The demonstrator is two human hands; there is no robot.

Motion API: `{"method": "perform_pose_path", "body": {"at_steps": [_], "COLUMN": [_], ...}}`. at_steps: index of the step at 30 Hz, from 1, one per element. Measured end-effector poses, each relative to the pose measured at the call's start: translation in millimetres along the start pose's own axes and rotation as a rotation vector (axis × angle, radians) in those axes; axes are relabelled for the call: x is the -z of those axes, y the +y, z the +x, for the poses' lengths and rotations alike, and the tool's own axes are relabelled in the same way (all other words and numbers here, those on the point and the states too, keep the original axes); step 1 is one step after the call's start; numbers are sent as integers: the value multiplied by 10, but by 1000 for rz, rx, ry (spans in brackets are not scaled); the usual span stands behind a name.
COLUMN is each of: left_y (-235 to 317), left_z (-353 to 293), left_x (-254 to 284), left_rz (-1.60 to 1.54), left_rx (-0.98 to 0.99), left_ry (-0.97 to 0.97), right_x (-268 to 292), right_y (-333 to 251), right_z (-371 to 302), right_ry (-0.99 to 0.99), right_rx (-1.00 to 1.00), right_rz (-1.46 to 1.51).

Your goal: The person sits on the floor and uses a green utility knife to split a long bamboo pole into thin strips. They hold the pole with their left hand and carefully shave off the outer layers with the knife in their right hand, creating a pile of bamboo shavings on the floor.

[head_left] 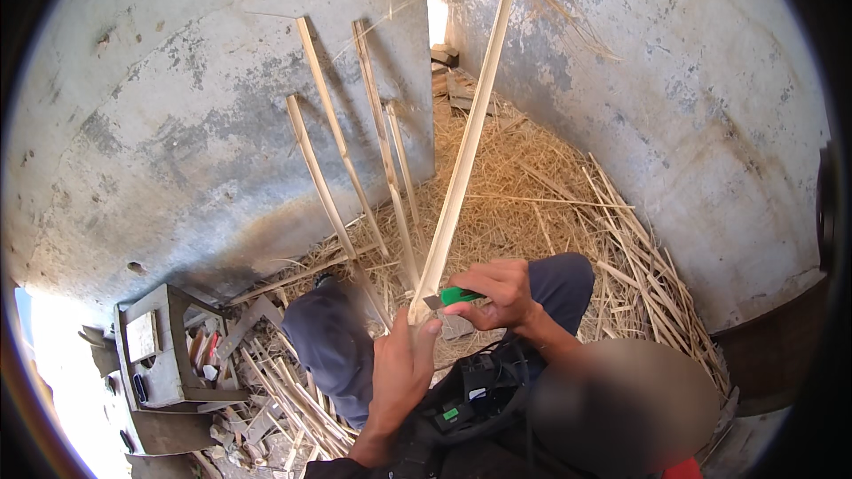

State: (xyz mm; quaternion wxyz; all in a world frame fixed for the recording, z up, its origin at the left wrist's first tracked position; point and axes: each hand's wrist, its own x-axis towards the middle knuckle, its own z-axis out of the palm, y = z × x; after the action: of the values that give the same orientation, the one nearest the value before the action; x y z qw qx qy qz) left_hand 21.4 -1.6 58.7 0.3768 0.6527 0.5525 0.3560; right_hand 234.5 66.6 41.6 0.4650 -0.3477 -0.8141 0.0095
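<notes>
A long pale split-bamboo strip (471, 137) slants from between my hands up toward the top of the view, where thin fibres (555, 0) fan out from its far end. My left hand (402, 372) is closed around its near end, thumb uppermost. In my right hand (504, 291) is a green utility knife (461, 294), gripped by its handle. Its short dark blade points left and lies at the strip's near end, just above my left thumb. Whether the edge is cutting into the bamboo cannot be made out.
Several bamboo slats (321, 173) lean against the left wall (195, 89). Shavings (506, 213) cover the floor, with a heap of strips (652, 275) along the right wall (657, 80). At left stands a small wooden stool (173, 386) holding odds and ends. My knees (330, 346) flank the work.
</notes>
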Motion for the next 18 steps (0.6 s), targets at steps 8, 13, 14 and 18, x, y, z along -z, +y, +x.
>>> {"method": "perform_pose_path", "body": {"at_steps": [8,13,14,18], "left_y": [37,-56,-57,-45], "left_z": [31,70,67,-80], "left_x": [16,0,3,65], "left_rz": [-69,-23,-27,-25], "left_rx": [15,-10,-3,44], "left_ry": [-9,19,19,-40], "right_x": [-75,-81,-75,-69], "right_y": [86,165,144,480], "right_z": [-18,-3,8,6], "right_ry": [55,78,79,290], "right_rx": [-16,-32,-37,-354], "right_rz": [-54,-99,-104,-154]}}
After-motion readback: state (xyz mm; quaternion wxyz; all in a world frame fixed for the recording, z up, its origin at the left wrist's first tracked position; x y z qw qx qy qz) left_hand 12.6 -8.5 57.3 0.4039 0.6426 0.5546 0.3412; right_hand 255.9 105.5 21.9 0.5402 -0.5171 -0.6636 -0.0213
